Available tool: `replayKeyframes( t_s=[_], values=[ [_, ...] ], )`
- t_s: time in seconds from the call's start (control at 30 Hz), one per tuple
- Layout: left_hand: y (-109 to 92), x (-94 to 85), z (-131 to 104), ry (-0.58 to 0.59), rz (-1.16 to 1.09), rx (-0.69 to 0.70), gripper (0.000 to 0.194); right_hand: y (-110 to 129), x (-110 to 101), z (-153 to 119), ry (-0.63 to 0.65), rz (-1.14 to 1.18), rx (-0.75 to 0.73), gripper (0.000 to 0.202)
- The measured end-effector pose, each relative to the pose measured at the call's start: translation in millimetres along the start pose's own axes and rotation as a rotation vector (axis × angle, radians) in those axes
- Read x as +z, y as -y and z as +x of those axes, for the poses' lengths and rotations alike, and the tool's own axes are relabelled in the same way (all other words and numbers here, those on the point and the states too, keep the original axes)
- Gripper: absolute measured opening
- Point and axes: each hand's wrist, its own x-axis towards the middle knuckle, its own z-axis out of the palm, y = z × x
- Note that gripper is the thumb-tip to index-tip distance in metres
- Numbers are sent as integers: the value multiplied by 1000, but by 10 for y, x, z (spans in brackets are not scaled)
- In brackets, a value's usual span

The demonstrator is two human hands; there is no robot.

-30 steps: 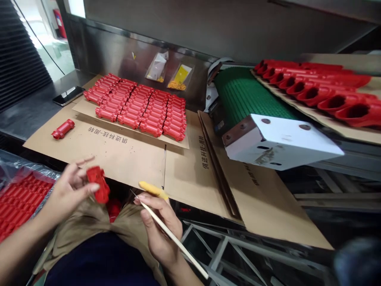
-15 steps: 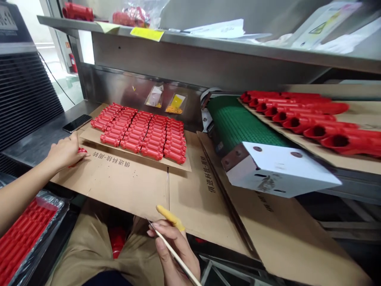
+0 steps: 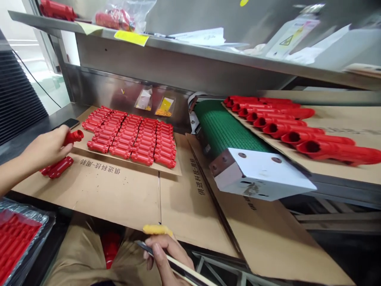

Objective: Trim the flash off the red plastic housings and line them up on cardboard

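Note:
My left hand (image 3: 52,145) grips a short red tubular part (image 3: 74,137) above the left side of the cardboard. Just beneath it, a few red parts (image 3: 59,167) lie on the cardboard sheet (image 3: 98,186). Rows of similar red parts (image 3: 131,139) cover a smaller cardboard piece behind. At the bottom centre, my right hand (image 3: 166,254) holds a thin pale stick-like tool (image 3: 184,270) with a dark pointed tip, and one finger wears a yellow finger cover (image 3: 156,229).
A green conveyor belt (image 3: 226,127) with a white metal end cover (image 3: 258,171) stands right of centre. Larger red parts (image 3: 321,149) lie on cardboard at the right. A metal shelf (image 3: 184,45) crosses above; a tray of red parts (image 3: 18,234) sits lower left.
My left hand has lifted a red part off the cardboard, showing other red parts below. My right hand's tool lies flatter. The whole view has shifted somewhat to the right.

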Motion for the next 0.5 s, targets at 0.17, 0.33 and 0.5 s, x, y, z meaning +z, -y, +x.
replayKeyframes(
  t_s=[0.17,0.33,0.5],
  values=[
    [-495,196,-1243,262,-925,-31,48,63,177,190,164,86,215,20],
    [-994,539,-1983,763,-1337,-190,39,157,316,188,319,179,404,32],
    [-1063,745,-2202,508,-1361,-453,38,78,332,-65,299,276,531,41]
  ],
)
